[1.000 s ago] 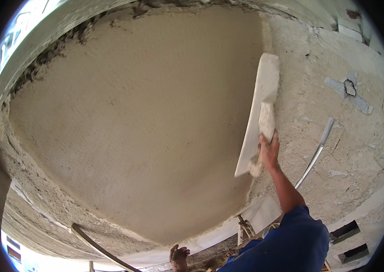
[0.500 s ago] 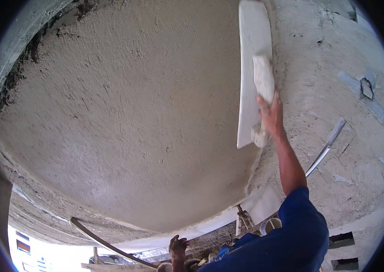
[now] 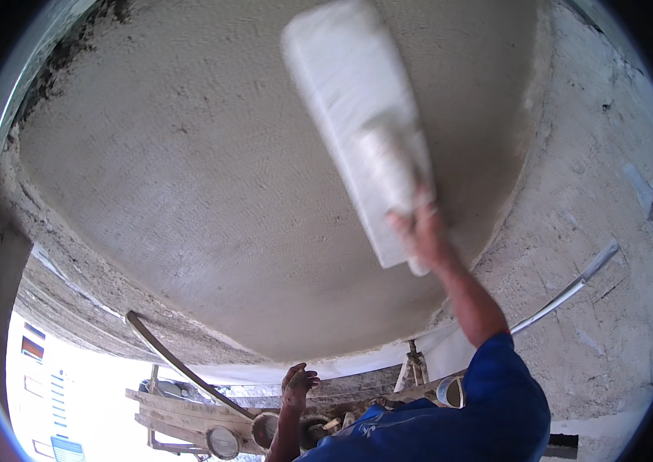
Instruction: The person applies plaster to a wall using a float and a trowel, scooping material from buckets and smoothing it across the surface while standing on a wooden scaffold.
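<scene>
Plaster [image 3: 211, 200], greyish and broad, spread across most of the view. The long white float [image 3: 342, 108] lay aslant over it, blur hiding whether they touched; a steady, flat face under even pressure would probably have served best. The right hand [image 3: 424, 235] clasped the float; well apart, the left hand [image 3: 297, 383] was half-curled, seemingly holding nothing.

Float [image 3: 346, 96]: white, pattern blurred
Float handle [image 3: 386, 163]: off-white
Plaster panel [image 3: 211, 192]: grey-brown, broken up by fine pits; paler sheen seen lower left
Upper-left edge [image 3: 51, 77]: blotched with black
Right-hand wall [image 3: 584, 192]: lighter grey, mottled
Strip [image 3: 570, 288]: silvery white
Shirt [image 3: 457, 412]: blue, marked with pale print
Curved bar [image 3: 180, 366]: dull brown-grey
Planks [image 3: 180, 413]: pale tan
Bucket [image 3: 447, 393]: whitish
</scene>
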Motion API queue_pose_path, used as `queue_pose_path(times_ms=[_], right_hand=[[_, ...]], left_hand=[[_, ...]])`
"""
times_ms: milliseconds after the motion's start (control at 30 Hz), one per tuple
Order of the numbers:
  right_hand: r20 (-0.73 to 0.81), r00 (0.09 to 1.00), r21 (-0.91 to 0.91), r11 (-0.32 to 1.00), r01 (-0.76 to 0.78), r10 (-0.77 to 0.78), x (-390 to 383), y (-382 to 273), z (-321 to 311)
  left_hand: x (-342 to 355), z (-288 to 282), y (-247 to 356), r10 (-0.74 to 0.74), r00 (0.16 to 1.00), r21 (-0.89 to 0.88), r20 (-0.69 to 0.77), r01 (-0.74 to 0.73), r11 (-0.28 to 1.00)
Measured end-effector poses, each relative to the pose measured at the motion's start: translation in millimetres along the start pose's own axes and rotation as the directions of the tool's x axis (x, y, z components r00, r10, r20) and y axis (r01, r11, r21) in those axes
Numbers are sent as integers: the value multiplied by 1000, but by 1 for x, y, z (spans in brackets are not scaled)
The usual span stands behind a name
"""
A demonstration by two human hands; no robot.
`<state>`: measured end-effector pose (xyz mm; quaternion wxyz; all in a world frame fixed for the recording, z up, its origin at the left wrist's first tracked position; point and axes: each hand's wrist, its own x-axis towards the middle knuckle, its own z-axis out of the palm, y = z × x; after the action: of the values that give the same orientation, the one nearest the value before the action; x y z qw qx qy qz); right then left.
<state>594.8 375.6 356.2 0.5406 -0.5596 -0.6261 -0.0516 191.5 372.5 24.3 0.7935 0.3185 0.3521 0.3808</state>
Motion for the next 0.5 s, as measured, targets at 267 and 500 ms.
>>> queue_pose_path(times_ms=[267,500], right_hand=[[199,965,-239,947,215,-169,-152,100,80],[-135,976,112,981,-156,171,-8,-7,15]], left_hand=[[-31,-35,-5,-21,998,20,-61,22,1000],[-63,-83,25,-2,974,-59,-227,-12,998]])
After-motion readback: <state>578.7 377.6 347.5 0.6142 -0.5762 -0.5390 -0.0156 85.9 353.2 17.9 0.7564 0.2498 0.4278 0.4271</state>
